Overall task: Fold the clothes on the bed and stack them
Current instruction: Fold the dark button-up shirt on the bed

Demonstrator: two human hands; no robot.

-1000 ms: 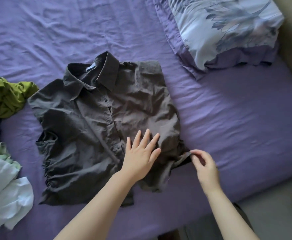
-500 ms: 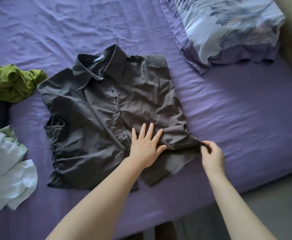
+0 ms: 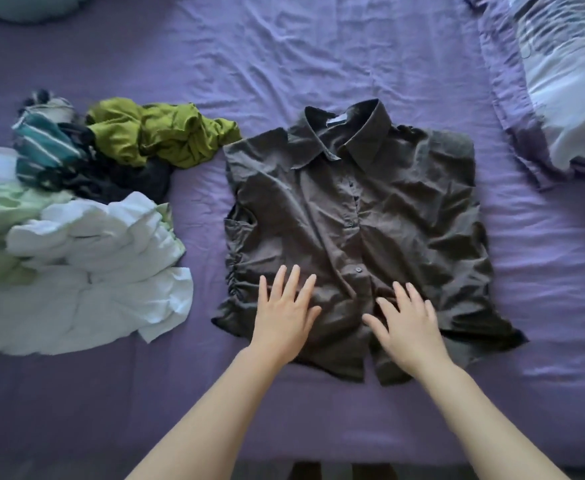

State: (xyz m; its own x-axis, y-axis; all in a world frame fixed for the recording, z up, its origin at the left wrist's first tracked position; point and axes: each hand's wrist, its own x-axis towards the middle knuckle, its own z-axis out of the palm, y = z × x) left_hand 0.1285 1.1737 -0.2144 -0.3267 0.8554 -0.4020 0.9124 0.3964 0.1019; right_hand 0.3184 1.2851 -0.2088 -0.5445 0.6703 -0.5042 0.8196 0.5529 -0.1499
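Observation:
A dark grey collared shirt (image 3: 353, 220) lies spread flat, buttons up, on the purple bed sheet (image 3: 319, 46), collar pointing away from me. My left hand (image 3: 284, 313) lies flat with fingers spread on its lower left part. My right hand (image 3: 405, 320) lies flat with straight fingers on the lower right part, near the button placket. Neither hand grips the cloth. To the left sits a loose heap of unfolded clothes: an olive green garment (image 3: 159, 133), a teal striped piece (image 3: 41, 154), a dark piece (image 3: 128, 181), and white and pale green clothes (image 3: 76, 265).
A patterned pillow (image 3: 568, 81) on a purple one lies at the upper right. A pale blue cushion (image 3: 24, 5) shows at the top left edge. The bed's near edge runs along the bottom, with dark floor below it.
My right hand let go of the shirt's lower right corner and now lies flat on the shirt. My left hand moved left across the hem. The view shifted, bringing the clothes heap into sight.

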